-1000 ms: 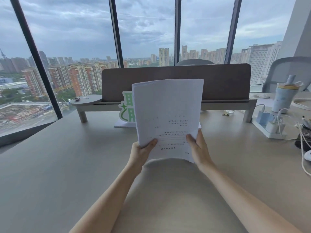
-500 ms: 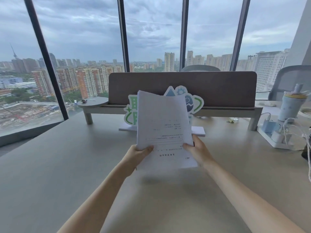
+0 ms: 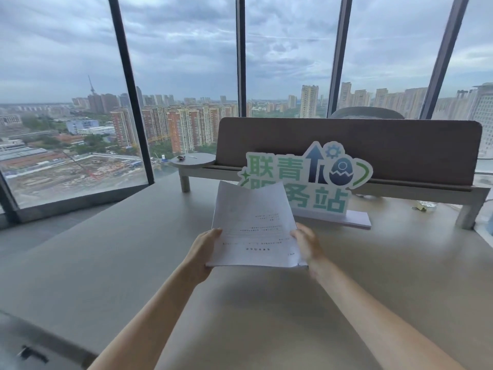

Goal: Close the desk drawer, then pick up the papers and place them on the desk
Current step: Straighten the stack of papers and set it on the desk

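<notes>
Just in front of the green-and-blue sign (image 3: 306,180), over the pale counter (image 3: 120,263), a person holds a sheaf of papers (image 3: 254,228) between both hands. The left hand (image 3: 204,252) grips the sheaf's left edge, its fingers (image 3: 214,232) curled closed over the margin with the thumb on top. The right hand (image 3: 306,244) pinches the right edge in the same way, closed on the sheets, though motion blur hides how its digits lie. The papers tilt up and away from the person, their far corners lifted and slightly flared so that they cover the sign's lower left part; the near edge hangs low over the counter, and whether it touches I cannot tell.

The sheets carry a few short printed lines, too small and blurred to read. The sign, standing on a white base, reads 联青 on its upper row, beside an arrow, a gear and a cracked egg; on the lower row 务站 shows, with a character before them hidden by the papers. Behind the sign runs a brown divider panel (image 3: 373,145) on a low shelf.
</notes>
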`<state>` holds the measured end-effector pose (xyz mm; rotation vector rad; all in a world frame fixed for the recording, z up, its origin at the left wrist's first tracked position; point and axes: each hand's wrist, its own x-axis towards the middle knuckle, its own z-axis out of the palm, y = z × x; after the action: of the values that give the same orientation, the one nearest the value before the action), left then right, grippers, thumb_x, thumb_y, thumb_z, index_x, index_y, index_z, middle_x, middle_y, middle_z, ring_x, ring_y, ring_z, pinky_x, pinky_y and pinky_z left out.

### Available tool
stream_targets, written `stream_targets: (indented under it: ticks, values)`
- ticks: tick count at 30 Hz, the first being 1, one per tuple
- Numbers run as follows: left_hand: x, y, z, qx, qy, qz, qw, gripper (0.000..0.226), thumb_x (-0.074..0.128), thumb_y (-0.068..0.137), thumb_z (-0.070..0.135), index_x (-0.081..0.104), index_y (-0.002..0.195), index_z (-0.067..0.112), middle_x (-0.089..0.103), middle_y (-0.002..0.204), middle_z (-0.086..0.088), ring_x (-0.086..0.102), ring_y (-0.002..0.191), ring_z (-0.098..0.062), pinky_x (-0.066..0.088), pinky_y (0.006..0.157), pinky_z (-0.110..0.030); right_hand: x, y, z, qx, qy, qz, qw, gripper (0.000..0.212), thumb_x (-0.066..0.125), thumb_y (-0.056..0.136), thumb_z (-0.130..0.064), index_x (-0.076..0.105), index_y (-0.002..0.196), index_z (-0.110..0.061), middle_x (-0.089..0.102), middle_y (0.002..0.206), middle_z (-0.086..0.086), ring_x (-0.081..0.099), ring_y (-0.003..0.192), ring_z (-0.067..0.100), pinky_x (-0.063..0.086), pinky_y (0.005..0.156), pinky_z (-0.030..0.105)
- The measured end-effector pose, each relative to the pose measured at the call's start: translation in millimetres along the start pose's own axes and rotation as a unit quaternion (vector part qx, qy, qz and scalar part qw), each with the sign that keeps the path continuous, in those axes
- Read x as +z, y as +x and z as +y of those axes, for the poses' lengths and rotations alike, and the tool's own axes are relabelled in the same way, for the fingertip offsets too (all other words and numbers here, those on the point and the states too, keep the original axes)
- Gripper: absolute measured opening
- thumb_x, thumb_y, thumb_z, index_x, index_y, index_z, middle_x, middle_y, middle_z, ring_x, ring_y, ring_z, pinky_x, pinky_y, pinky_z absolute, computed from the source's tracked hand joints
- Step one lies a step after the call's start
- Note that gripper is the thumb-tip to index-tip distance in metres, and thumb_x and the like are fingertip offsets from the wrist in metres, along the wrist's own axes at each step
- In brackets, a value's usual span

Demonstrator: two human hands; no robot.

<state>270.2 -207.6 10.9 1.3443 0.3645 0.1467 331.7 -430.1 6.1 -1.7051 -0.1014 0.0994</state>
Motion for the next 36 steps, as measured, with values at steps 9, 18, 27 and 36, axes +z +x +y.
stream_targets:
  ticks: [9,18,27,36]
  values:
    - [-100.2,17.8,12.5,0.028,0.112,0.117,0.986,0.018,0.046,0.089,0.0,0.063,0.085,0.002,0.063,0.081,-0.012,0.058,0.064,-0.023,0.043,0.056,-0.027,98.1,39.4,-13.5,0.033,-0.017,-0.092,0.995,0.049,0.049,0.086,0.002,0.058,0.132,-0.009,0.067,0.113,0.015,0.065,0.086,0.024,0.05,0.066,0.029]
    - [-183.7,48.5,42.6,0.036,0.222,0.215,0.95,0.004,0.062,0.088,0.003,0.063,0.092,0.003,0.065,0.089,-0.014,0.06,0.07,-0.024,0.05,0.065,-0.03,188.4,65.7,-33.9,0.029,-0.065,-0.171,0.983,0.041,0.047,0.087,0.011,0.063,0.123,0.001,0.069,0.101,0.011,0.065,0.072,0.016,0.056,0.058,0.023]
    - [-237.7,101.0,47.5,0.014,0.266,0.235,0.935,0.033,0.066,0.086,0.008,0.053,0.116,0.01,0.061,0.098,-0.012,0.059,0.071,-0.015,0.046,0.057,-0.021,254.1,116.8,-12.6,0.02,-0.119,-0.176,0.977,0.039,0.06,0.085,0.0,0.064,0.122,-0.01,0.066,0.127,0.012,0.065,0.106,0.026,0.053,0.092,0.034]
    - [-289.3,174.7,66.6,0.008,0.398,0.196,0.896,0.029,0.051,0.087,0.007,0.062,0.113,0.012,0.064,0.097,-0.006,0.059,0.084,-0.021,0.044,0.063,-0.026,297.2,156.8,-23.5,0.038,-0.157,-0.242,0.957,0.023,0.048,0.093,-0.007,0.068,0.102,-0.012,0.067,0.087,0.009,0.067,0.068,0.025,0.062,0.057,0.038]
